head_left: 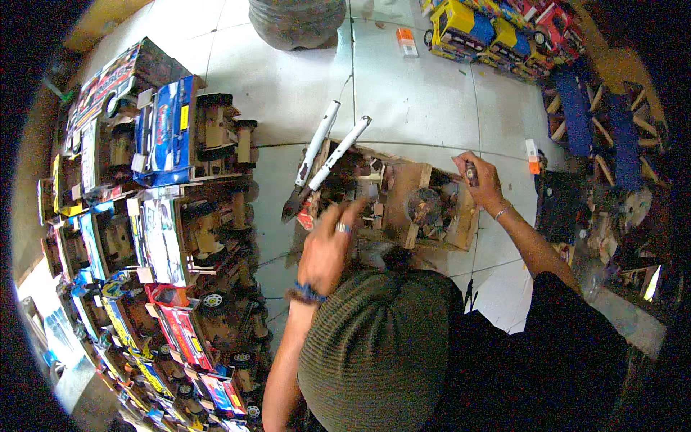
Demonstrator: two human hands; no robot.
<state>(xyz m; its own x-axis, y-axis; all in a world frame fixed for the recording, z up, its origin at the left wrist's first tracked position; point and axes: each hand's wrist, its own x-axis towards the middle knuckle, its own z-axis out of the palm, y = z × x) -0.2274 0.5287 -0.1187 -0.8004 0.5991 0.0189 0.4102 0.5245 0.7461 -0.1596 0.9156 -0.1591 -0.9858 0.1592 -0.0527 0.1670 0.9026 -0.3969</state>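
Note:
A wooden box (468, 234) of small wooden bits and other loose parts sits on the pale tiled floor. My left hand (324, 248), wearing a ring and a dark blue wristband, hovers over its near left part, fingers stretched out and blurred by motion. To the right of the box, my right hand (486, 189) is closed around a small dark object (471, 173) with a lighter spot, its kind unclear. A pair of cutters (332, 162) with white handles and dark jaws lies across the box's left corner. A round dark tin (423, 207) stands inside the box.
Rows of toy trucks (169, 133) with wooden chassis stand along the left. Yellow and red toy trucks (468, 32) lie at the far right, near dark blue wooden frames (576, 111). Orange-white packets (407, 42) and a ridged grey vessel (296, 21) rest on the floor. A knit cap (378, 345) covers the lower middle.

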